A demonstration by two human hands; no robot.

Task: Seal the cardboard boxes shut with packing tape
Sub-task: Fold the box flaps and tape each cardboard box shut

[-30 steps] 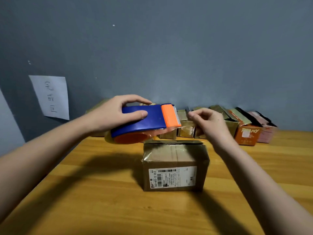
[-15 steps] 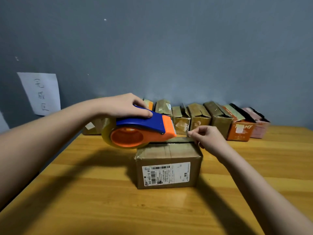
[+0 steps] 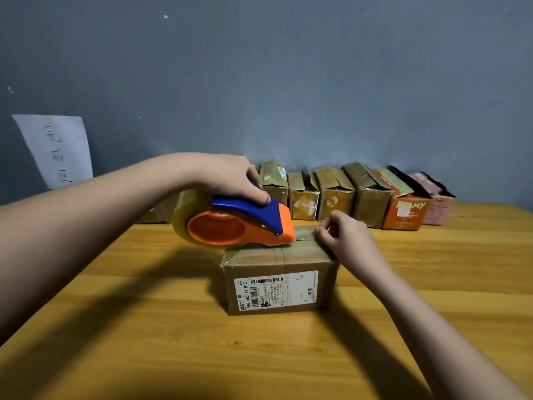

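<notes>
Box: the cardboard box [image 3: 279, 280] sits on the wooden table [image 3: 144, 342] in front of you, label facing you, top flaps down.
Tape end: your right hand [image 3: 344, 239] pinches the free end of the tape [image 3: 305, 234] with thumb and fingertips at the box's far right top edge; if that pinch slips, the strip can spring back or curl onto itself.
Dispenser: your left hand [image 3: 230, 179] grips the tape dispenser [image 3: 236, 223], fingers curled over its blue top, orange nose resting on the box top; pull it off-line and the strip can miss the seam or wrinkle.
Box hold: nothing pins the box, so a hard pull may drag it.
Behind: a row of boxes [image 3: 346, 194] waits along the wall [image 3: 288, 82], some with flaps up.
</notes>
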